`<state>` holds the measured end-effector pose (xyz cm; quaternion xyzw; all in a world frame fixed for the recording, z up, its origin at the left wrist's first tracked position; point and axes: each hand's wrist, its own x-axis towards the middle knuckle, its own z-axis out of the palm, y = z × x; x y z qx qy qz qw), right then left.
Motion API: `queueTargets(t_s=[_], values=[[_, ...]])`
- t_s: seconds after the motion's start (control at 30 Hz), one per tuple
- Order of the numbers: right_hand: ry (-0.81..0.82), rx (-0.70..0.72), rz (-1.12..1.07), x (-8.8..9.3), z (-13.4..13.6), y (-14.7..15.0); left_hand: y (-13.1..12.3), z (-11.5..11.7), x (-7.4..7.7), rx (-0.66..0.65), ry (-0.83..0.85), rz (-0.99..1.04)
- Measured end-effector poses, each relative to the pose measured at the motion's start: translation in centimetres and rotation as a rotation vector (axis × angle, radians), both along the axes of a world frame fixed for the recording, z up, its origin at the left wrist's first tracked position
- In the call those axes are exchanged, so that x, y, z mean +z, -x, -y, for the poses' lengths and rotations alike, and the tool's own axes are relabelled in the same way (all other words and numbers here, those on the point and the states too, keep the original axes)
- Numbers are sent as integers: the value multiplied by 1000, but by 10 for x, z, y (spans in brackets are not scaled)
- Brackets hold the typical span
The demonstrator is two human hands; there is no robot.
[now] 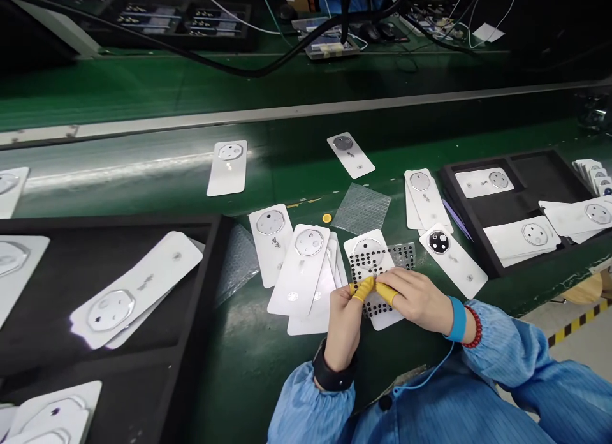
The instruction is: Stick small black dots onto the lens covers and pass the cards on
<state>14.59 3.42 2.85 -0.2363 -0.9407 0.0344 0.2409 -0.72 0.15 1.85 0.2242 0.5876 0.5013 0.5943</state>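
Observation:
A clear sheet dotted with small black round stickers [404,255] lies over a white phone back panel [369,238] with a round camera area. My left hand [348,316], with yellow finger cots, pinches the sheet near its left side. My right hand [421,297], also wearing yellow finger cots, is closed over the sheet, its fingertips meeting those of the left. Whatever is between the right fingertips is too small to make out. To the left of my hands, several white panels [302,265] overlap in a loose pile. A panel with a black camera area [454,260] lies to the right.
Black trays holding white panels stand at left [201,291] and right [471,224]. Bubble-wrap pieces [362,208] and a yellow finger cot [327,218] lie on the green bench. Panels [227,170] sit farther back. A black cable [268,71] hangs across the top.

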Motion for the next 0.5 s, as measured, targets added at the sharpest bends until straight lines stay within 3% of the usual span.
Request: queueTargets(t_s=[0.1, 0.23, 0.33, 0.43, 0.5], values=[[43, 13, 16, -5, -5, -2, 0, -2, 0, -12, -1, -29], [269, 3, -28, -19, -8, -18, 13, -6, 0, -17, -12, -115], [373, -32, -50, -25, -12, -32, 30, -6, 2, 60, -34, -223], [451, -64, -103, -18, -19, -35, 40, -2, 7, 159, -71, -323], [517, -100, -194, -5, -25, -30, 39, 4, 14, 144, -107, -319]])
